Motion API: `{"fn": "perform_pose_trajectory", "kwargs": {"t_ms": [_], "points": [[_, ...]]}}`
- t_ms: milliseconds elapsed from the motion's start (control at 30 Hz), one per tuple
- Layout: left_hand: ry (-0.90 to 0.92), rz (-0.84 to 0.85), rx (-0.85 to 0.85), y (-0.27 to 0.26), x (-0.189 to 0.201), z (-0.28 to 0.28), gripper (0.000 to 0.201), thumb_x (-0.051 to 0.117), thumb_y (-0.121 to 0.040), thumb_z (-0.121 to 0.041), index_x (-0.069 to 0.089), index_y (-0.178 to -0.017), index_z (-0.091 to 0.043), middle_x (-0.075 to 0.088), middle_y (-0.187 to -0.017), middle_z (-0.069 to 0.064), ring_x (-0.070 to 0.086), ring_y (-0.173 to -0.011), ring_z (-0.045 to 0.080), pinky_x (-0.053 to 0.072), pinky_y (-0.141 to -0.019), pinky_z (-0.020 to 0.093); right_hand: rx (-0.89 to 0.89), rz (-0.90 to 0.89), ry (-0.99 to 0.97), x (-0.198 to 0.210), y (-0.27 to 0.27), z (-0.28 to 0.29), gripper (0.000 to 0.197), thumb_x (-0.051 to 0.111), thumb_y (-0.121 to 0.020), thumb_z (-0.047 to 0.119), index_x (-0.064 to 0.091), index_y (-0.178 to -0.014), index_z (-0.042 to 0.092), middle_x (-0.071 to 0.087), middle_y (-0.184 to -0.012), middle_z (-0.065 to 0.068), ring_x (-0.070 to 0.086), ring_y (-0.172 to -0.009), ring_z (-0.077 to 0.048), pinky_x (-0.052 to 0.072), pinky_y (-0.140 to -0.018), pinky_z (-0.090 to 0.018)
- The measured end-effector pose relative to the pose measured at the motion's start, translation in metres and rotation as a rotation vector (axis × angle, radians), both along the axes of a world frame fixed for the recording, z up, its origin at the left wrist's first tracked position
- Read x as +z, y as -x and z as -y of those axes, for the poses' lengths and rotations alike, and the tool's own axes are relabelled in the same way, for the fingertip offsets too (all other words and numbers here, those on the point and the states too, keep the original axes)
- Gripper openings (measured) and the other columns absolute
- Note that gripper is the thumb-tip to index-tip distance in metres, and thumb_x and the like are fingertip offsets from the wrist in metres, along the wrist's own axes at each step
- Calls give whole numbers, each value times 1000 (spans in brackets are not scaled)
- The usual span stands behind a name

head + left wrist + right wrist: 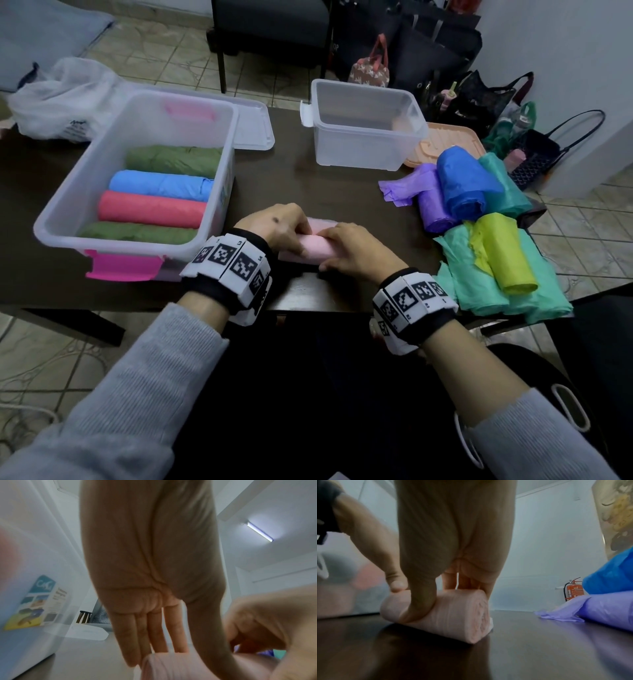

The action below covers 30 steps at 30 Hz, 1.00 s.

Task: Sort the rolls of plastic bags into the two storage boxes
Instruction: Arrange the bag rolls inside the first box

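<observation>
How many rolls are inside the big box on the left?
4, side by side in the big box: green roll farthest, blue roll, red roll, second green roll nearest. Others may be hidden.

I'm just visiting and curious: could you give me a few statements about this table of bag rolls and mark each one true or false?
1. Both hands, the left hand and the right hand, are on the pale pink roll. True.
2. The pale pink roll is lifted off the table. False: in the right wrist view it lies on the dark tabletop.
3. The big box with pink latches holds four rolls. True: two green, one blue, one red.
4. The smaller clear box is full of rolls. False: no rolls show in it.
5. A yellow roll lies on teal bags at the right. True.
</observation>
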<state>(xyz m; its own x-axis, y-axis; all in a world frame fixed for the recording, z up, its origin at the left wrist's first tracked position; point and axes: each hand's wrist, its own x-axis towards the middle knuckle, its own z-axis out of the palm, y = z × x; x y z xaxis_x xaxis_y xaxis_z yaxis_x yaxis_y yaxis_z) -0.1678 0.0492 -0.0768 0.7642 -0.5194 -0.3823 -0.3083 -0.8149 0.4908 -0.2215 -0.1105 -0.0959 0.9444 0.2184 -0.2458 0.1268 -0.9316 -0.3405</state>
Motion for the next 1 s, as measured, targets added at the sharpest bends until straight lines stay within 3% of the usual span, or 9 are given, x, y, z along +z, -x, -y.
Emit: {"fn": "perform_pose_trajectory", "kwargs": {"t_ms": [100, 200, 267, 367, 433, 600, 733, 900, 1000], "points": [[15, 48, 28, 7, -4, 0, 55, 78, -70, -11, 63, -122, -20, 63, -118, 2, 58, -107, 21, 45, -84, 28, -22, -45, -58, 3, 1, 3, 52, 74, -76, 26, 59, -125, 17, 62, -116, -7, 55, -108, -21, 34, -79, -20], [118, 42, 86, 9, -6, -4, 49, 80, -65, -4, 66, -111, -15, 65, -110, 4, 60, -101, 20, 50, -85, 30, -15, -123, -17, 7, -3, 4, 55, 77, -72, 38, 61, -121, 19, 64, -110, -5, 56, -104, -21, 40, -79, -25], [123, 43, 87, 10, -5, -6, 44, 83, -62, -3, 70, -102, -16, 65, -102, 2, 61, -96, 18, 52, -84, 32, -29, -136, 0, 7, -6, 3, 68, 82, -63, 47, 58, -121, 20, 57, -112, -3, 48, -107, -19, 41, -87, -30], [121, 45, 94, 10, -3, -5, 43, 84, -61, -3, 72, -100, -15, 63, -95, 0, 63, -95, 19, 53, -86, 36, -106, -170, -21, 9, -9, 0, 104, 87, -53, 49, 34, -138, 21, 37, -129, -1, 30, -122, -19, 34, -104, -37], [119, 49, 86, 9, -3, -4, 43, 84, -61, -2, 72, -101, -14, 67, -99, 3, 64, -94, 19, 53, -85, 36, -99, -218, 67, 9, -11, -4, 119, 87, -49, 52, 24, -144, 21, 34, -135, -2, 26, -129, -21, 33, -107, -41], [121, 52, 82, 7, -6, -3, 43, 83, -61, -1, 72, -102, -12, 68, -100, 4, 65, -94, 20, 54, -85, 36, -118, -233, 123, 6, -12, -11, 98, 85, -52, 54, 38, -129, 16, 47, -115, -6, 37, -114, -21, 41, -91, -35], [141, 80, 96, 5, -7, -4, 43, 83, -62, -5, 72, -103, -12, 69, -105, 9, 64, -96, 22, 52, -87, 37, -79, -175, 91, 5, -4, -10, 73, 76, -66, 57, 49, -117, 12, 39, -102, -2, 46, -99, -22, 37, -78, -30], [110, 94, 68, 5, -6, -2, 40, 79, -68, -4, 71, -107, -12, 69, -109, 9, 64, -101, 22, 51, -90, 37, -30, -57, 105, -4, 15, -11, 65, 59, -84, 53, 45, -128, 7, 47, -122, -13, 44, -116, -28, 40, -95, -37], [76, 82, 63, 6, -2, -2, 39, 78, -71, -6, 70, -109, -14, 67, -112, 8, 62, -103, 22, 50, -93, 37, -48, -8, 110, -9, 22, -13, 62, 51, -89, 53, 43, -129, 6, 46, -126, -14, 42, -118, -30, 38, -99, -41]]}}
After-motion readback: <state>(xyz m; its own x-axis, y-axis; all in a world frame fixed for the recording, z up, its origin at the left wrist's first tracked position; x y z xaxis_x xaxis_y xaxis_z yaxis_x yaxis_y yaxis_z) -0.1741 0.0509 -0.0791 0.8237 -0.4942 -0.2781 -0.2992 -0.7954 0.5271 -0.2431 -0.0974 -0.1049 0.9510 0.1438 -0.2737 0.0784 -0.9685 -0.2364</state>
